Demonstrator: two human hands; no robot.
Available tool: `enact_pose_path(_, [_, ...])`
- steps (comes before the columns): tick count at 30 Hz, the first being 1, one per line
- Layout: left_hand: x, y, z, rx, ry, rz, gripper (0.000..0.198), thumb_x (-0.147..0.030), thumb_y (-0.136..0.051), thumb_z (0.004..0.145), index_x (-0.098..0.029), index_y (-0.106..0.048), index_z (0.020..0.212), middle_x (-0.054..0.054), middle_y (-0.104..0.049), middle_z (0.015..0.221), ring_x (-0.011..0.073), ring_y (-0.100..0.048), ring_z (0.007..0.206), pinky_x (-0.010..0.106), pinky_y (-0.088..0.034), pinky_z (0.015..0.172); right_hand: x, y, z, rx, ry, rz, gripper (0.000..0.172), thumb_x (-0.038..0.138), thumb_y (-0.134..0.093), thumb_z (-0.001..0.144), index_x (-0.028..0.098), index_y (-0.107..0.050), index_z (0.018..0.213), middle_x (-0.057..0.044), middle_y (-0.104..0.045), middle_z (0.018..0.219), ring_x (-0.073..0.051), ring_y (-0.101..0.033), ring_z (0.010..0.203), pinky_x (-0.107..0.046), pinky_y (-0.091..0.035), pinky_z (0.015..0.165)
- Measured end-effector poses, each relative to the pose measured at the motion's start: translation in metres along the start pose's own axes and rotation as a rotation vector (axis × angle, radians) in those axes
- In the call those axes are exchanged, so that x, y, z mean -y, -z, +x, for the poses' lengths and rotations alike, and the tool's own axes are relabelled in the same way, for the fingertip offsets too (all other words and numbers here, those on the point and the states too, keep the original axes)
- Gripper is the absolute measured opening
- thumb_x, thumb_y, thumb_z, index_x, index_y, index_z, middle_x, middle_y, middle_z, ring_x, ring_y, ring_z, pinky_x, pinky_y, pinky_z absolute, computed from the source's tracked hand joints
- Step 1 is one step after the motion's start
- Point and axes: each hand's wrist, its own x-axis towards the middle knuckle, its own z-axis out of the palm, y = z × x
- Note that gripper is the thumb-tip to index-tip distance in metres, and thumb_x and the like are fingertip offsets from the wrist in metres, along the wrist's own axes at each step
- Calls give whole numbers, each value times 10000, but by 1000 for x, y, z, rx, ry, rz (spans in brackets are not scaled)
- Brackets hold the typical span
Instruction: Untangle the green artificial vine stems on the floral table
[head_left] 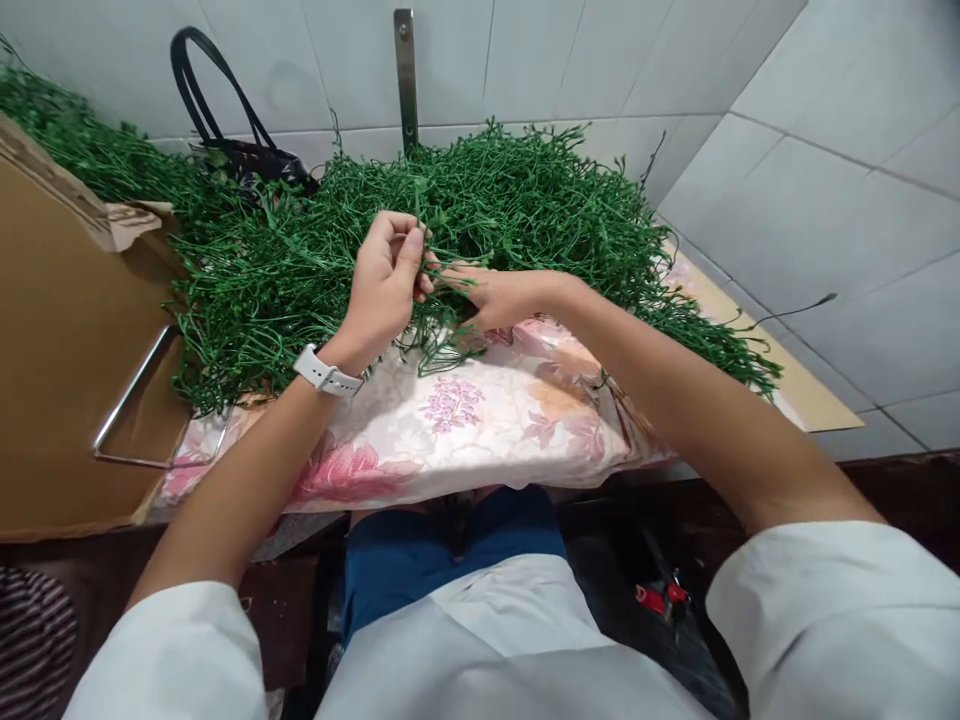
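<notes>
My left hand [386, 270], with a white watch strap [327, 372] on its wrist, is closed in a pinch on a thin green plastic stem [418, 200] held upright. Several more sprigs hang below its fingers. Close by on the right, my right hand [491, 293] reaches in with fingers stretched toward the left hand and the thumb apart from them. Thin stems cross over its fingertips and partly hide them. Behind both hands lies a large heap of green plastic stems [540, 190] with small budded tips.
A pink and white floral cloth [465, 430] covers the table. At the left stands a cardboard box [67, 350] beside a bent metal bar [131, 390]. A black handbag [247, 160] rests by the tiled wall [562, 50]. Red-handled pieces [660, 597] lie below on the right.
</notes>
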Motion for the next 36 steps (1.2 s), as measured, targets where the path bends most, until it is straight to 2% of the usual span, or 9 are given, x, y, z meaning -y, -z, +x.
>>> enact_pose_path(2, [-3,-5,-5,46,23,6,558,-785,-620,918,-249,-506,1024,-8,-634,820,81,-601,553,229,-431,457,-7,18,-22,54,43,203,877,497,-788,860,165,-480,1611,-184,-443,1683,-376,-424,1550,-504,-448,1226])
enact_pose_path(4, [-5,-8,-9,66,35,7,517,-738,-635,940,-249,-521,1062,12,-669,883,99,-643,613,240,-489,512,-9,32,-41,-46,63,411,839,573,-819,834,190,-572,1539,-161,-494,1646,-355,-455,1526,-498,-471,1194])
enact_pose_path(8, [-5,-11,-13,49,82,7,431,-624,-690,960,-256,-513,1097,13,-690,885,119,-684,691,242,-541,583,1,41,-58,-455,0,795,548,586,-824,853,182,-752,1216,-107,-741,1245,-232,-681,1123,-373,-575,947])
enact_pose_path(10, [-3,-12,-14,52,110,5,410,-586,-706,963,-256,-497,1090,7,-694,865,122,-699,713,242,-562,614,10,36,-54,-636,-66,868,412,583,-757,928,195,-776,1065,-73,-757,1039,-180,-666,919,-313,-559,799])
enact_pose_path(12, [-3,-13,-15,75,135,-1,406,-568,-717,962,-253,-488,1072,4,-703,851,125,-714,728,251,-586,647,19,29,-46,-706,-89,873,397,597,-720,957,205,-776,963,-49,-731,897,-159,-622,806,-290,-521,703])
enact_pose_path(18, [-12,-17,-19,105,140,12,368,-542,-720,969,-240,-510,997,-2,-706,785,142,-736,738,271,-602,663,32,13,-38,-694,-7,965,380,537,-834,879,163,-763,879,-41,-710,807,-136,-599,730,-280,-484,653])
enact_pose_path(26, [-7,-17,-20,93,165,15,364,-568,-696,973,-247,-524,983,-19,-677,727,126,-684,623,252,-559,571,32,14,-45,-723,-28,988,221,385,-831,892,179,-768,845,-19,-673,772,-130,-576,703,-293,-496,667])
enact_pose_path(33, [-4,-18,-20,126,94,29,404,-632,-652,978,-264,-489,1006,-35,-635,694,127,-662,584,253,-515,525,36,7,-36,-626,-11,1174,519,626,-600,1008,172,-684,772,-52,-684,780,-140,-650,746,-284,-546,724])
enact_pose_path(36, [-7,-20,-21,107,62,34,406,-637,-654,978,-271,-483,1019,-42,-623,699,122,-656,588,253,-510,529,34,0,-31,-603,-28,1244,398,558,-729,946,182,-626,869,-26,-670,805,-131,-644,749,-274,-537,715])
